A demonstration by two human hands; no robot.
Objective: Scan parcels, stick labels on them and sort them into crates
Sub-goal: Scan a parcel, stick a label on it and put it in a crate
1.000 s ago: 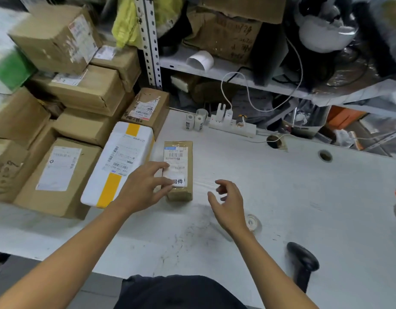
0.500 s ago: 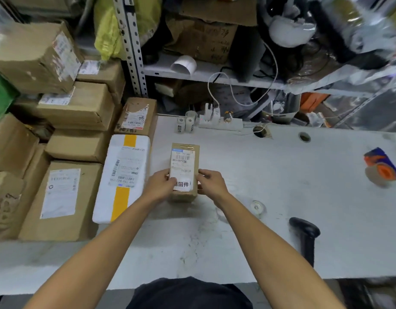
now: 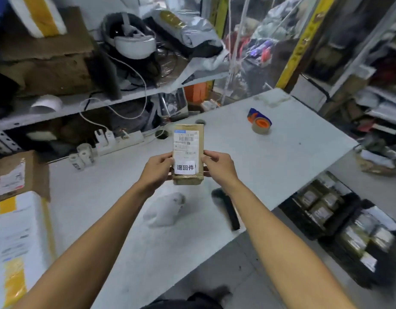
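A small brown parcel [image 3: 189,141] is held up above the white table [image 3: 293,157], its long side pointing away from me. It carries a shipping label on top and a white sticker with black characters near its close end. My left hand [image 3: 158,169] grips its left edge and my right hand [image 3: 218,167] grips its right edge. Black crates [image 3: 339,221] holding several wrapped parcels stand on the floor at the lower right, beside the table. The black scanner [image 3: 228,208] lies on the table under my right forearm.
A tape dispenser [image 3: 259,123] sits at the table's far right. A power strip [image 3: 119,139] and small label rolls [image 3: 81,156] line the back edge. A white parcel with yellow bands [image 3: 18,241] and a brown box [image 3: 16,175] lie left. Cluttered shelves rise behind.
Both hands took hold of the small parcel and lifted it off the table. My view swung to the right, bringing the floor crates into sight.
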